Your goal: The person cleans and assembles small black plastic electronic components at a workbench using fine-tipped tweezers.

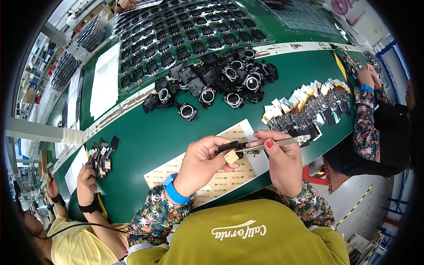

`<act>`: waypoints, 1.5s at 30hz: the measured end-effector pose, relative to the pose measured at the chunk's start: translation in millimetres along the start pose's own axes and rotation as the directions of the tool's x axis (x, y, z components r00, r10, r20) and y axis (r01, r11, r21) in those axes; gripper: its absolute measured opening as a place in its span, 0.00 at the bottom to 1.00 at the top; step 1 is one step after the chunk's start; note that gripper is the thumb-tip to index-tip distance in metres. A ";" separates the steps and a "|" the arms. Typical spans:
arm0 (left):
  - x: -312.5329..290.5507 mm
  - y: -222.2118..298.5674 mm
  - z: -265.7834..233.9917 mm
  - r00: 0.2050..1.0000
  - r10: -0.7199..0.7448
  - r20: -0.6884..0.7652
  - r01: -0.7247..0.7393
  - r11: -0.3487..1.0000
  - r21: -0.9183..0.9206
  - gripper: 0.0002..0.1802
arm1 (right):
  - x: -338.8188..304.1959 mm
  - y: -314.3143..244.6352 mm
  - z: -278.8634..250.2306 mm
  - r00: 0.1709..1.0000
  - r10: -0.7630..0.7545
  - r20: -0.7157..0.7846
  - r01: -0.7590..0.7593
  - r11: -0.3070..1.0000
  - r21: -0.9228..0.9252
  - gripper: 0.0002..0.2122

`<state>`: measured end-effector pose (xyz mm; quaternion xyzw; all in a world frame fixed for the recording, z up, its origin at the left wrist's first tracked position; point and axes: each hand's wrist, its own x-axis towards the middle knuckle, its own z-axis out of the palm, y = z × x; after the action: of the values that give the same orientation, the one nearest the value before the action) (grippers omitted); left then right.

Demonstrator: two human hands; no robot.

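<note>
My left hand (pixel 201 164), a blue band at its wrist, pinches a small black electronic part (pixel 230 147) with a tan adhesive pad (pixel 230 157) on it. Closed around flat metal tweezers (pixel 289 141) is my right hand (pixel 285 167), and the tips of the tweezers reach the black part beside the pad. Whether the tips grip anything is too small to tell. Beneath both hands lies a tan adhesive sheet (pixel 223 186) with a white backing sheet (pixel 260 164) under it.
Beyond my hands is a heap of black housings with round rings (pixel 234 79). Clear trays of black parts (pixel 181 37) stand behind it. Small parts with flex cables (pixel 304 106) are piled right. Co-workers' hands (pixel 86 183) (pixel 369 76) work at both sides of the green table (pixel 132 137).
</note>
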<state>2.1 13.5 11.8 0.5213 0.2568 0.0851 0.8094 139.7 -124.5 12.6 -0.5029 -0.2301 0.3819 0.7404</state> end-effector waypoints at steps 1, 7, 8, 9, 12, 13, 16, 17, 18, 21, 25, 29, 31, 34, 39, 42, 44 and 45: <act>-0.6 -0.3 0.6 1.000 -0.002 -0.006 0.002 1.000 -0.017 0.12 | -1.7 0.5 0.5 1.000 -0.028 -0.005 0.028 0.998 -0.059 0.09; -3.3 1.5 4.8 0.999 -0.004 -0.045 0.002 0.999 -0.046 0.13 | -3.1 0.7 -0.4 0.954 -0.280 0.107 0.300 0.880 -0.369 0.08; -3.3 1.0 5.3 0.999 -0.004 -0.044 0.002 0.999 -0.046 0.13 | -3.5 -0.1 -1.2 0.945 -0.301 0.132 0.328 0.848 -0.417 0.08; -3.1 0.4 5.8 0.999 0.000 -0.049 -0.002 0.999 -0.044 0.13 | -3.8 -1.0 -2.0 0.934 -0.320 0.159 0.356 0.812 -0.461 0.07; -2.8 -0.9 6.8 0.998 0.007 -0.059 -0.010 0.999 -0.041 0.13 | -4.5 -4.9 -1.0 0.919 -0.341 0.196 0.393 0.760 -0.519 0.07; -2.8 -1.2 7.0 0.998 0.013 -0.061 -0.015 0.999 -0.038 0.13 | -4.7 -6.5 -0.4 0.915 -0.346 0.205 0.401 0.745 -0.533 0.07; -2.9 -1.7 8.0 0.998 0.024 -0.064 -0.027 0.999 -0.032 0.13 | -4.4 -7.4 -1.1 0.892 -0.382 0.243 0.450 0.686 -0.572 0.07; -3.0 -1.9 8.4 0.997 0.033 -0.064 -0.036 0.999 -0.032 0.13 | -4.0 -7.4 -1.7 0.869 -0.412 0.273 0.489 0.641 -0.592 0.07; -3.1 -2.0 8.8 0.997 0.043 -0.065 -0.045 0.998 -0.032 0.13 | -3.8 -7.5 -2.0 0.845 -0.439 0.304 0.527 0.592 -0.610 0.08; -3.1 -6.6 9.3 0.994 0.082 -0.077 -0.082 0.997 -0.005 0.13 | -5.0 -20.3 5.5 0.735 -0.461 0.497 0.664 0.341 -0.666 0.09; -2.1 -11.9 7.8 0.983 0.155 -0.104 -0.148 0.987 0.069 0.13 | -4.3 -12.0 9.4 0.551 -0.462 0.695 0.798 0.046 -0.601 0.12; -2.7 -6.5 8.4 0.981 0.141 -0.130 -0.132 0.988 0.079 0.14 | 1.5 -13.8 10.2 0.529 -0.479 0.701 0.846 0.234 -0.478 0.15; -3.9 -1.5 9.8 0.986 0.070 -0.150 -0.066 0.997 0.029 0.14 | 3.0 -17.5 10.7 0.551 -0.481 0.682 0.833 0.363 -0.417 0.16; -2.5 -8.8 8.5 0.983 0.138 -0.124 -0.138 0.990 0.012 0.13 | 3.0 -25.7 11.0 0.762 -0.349 0.545 0.646 0.365 -0.671 0.16; -2.9 -5.7 8.3 0.988 0.127 -0.083 -0.121 0.990 0.077 0.13 | 23.1 -6.7 21.8 0.864 -0.338 0.374 0.489 0.387 -0.781 0.12; -1.1 -7.9 3.2 0.993 0.119 -0.018 -0.118 0.993 0.018 0.12 | 24.7 -1.7 19.2 0.914 -0.222 0.339 0.405 0.491 -0.771 0.10; -1.6 -5.8 0.8 0.993 0.119 0.006 -0.119 0.993 -0.006 0.11 | 25.2 -1.2 21.0 0.919 -0.211 0.334 0.395 0.492 -0.776 0.10; -2.6 -3.9 0.3 0.995 0.103 0.008 -0.103 0.995 0.004 0.11 | 25.3 -0.9 22.6 0.924 -0.200 0.326 0.382 0.490 -0.783 0.09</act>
<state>-0.6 10.5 9.2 0.5358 0.2264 0.1243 0.8039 138.9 -91.7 21.0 -0.7079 -0.5352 0.1407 0.4389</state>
